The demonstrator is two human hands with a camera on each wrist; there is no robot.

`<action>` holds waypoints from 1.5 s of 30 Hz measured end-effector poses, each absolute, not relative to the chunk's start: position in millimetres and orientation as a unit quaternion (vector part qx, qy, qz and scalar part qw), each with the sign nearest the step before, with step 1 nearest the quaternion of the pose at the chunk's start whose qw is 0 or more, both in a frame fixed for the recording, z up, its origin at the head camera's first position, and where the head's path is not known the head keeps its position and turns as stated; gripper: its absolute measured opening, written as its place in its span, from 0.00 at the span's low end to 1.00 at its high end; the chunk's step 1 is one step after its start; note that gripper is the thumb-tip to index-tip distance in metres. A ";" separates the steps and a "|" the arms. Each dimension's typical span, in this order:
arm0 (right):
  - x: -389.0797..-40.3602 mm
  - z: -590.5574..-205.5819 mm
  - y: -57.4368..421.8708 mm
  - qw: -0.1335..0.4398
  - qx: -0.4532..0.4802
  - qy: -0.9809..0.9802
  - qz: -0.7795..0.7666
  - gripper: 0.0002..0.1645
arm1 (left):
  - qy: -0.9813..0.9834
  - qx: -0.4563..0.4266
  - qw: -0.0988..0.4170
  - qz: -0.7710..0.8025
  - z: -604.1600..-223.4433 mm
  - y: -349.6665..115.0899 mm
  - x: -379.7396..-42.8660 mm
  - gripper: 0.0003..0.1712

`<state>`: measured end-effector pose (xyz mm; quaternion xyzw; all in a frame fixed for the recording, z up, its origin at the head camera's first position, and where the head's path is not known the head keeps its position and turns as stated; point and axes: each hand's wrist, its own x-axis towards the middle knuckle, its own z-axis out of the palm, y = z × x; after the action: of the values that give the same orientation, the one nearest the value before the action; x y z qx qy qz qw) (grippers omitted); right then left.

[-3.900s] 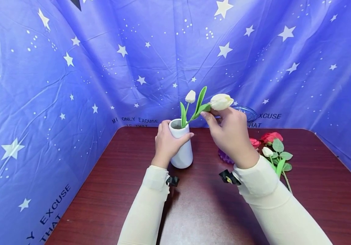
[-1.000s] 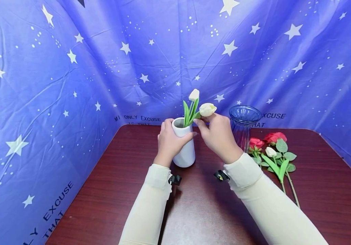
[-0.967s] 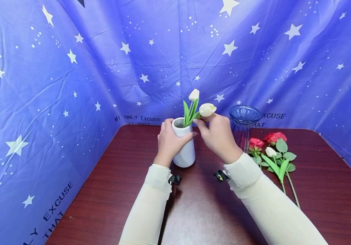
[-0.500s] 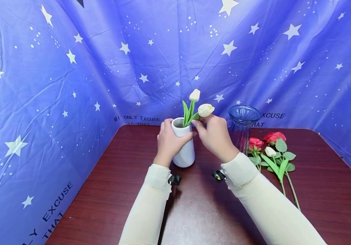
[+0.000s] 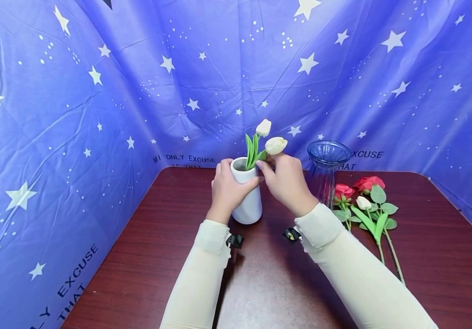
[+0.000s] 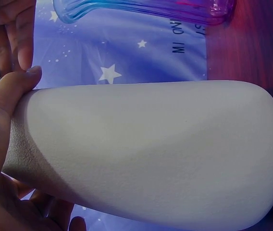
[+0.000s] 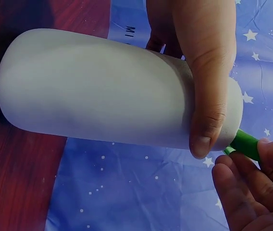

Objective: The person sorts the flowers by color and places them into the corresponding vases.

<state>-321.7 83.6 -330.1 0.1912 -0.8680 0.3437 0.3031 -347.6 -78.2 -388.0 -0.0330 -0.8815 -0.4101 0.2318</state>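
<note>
A white vase [image 5: 247, 205] stands upright on the dark red table, and my left hand [image 5: 228, 189] grips it just under the rim, thumb across the front. In the right wrist view that thumb lies over the neck of the vase [image 7: 98, 89]. Two white tulips rise from its mouth: one tulip [image 5: 263, 128] upright, the other tulip [image 5: 276, 145] leaning right. My right hand [image 5: 287, 180] pinches the leaning one low down, close to the rim; the right wrist view shows its green stem or leaf [image 7: 246, 144] between thumb and fingers. The stem ends inside the vase are hidden.
Right of my right hand stands a blue-purple glass vase [image 5: 329, 153]. Beside it lie red roses [image 5: 369, 183] and another white tulip [image 5: 363, 203] with green leaves. A blue starry curtain [image 5: 219, 82] closes off the back and sides of the table [image 5: 158, 256].
Since the oldest frame, the leaning tulip has come down and left into the vase with my right hand. Over the last second it shifts slightly left. My left hand keeps its grip.
</note>
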 end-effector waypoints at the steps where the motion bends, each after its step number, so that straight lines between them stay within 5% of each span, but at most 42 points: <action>1: -322.0 -329.8 83.2 0.300 0.190 -0.869 0.344 0.08 | -0.881 -0.034 0.232 -0.410 -388.3 -78.4 -347.9 0.51; 45: -343.4 -330.8 71.4 0.260 0.129 -0.868 0.404 0.17 | -0.880 -0.038 0.235 -0.411 -389.0 -78.9 -347.6 0.47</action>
<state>-343.4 71.4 -330.8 0.1288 -0.8676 0.4039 0.2598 -347.6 -78.9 -389.0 -0.0383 -0.8797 -0.4114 0.2352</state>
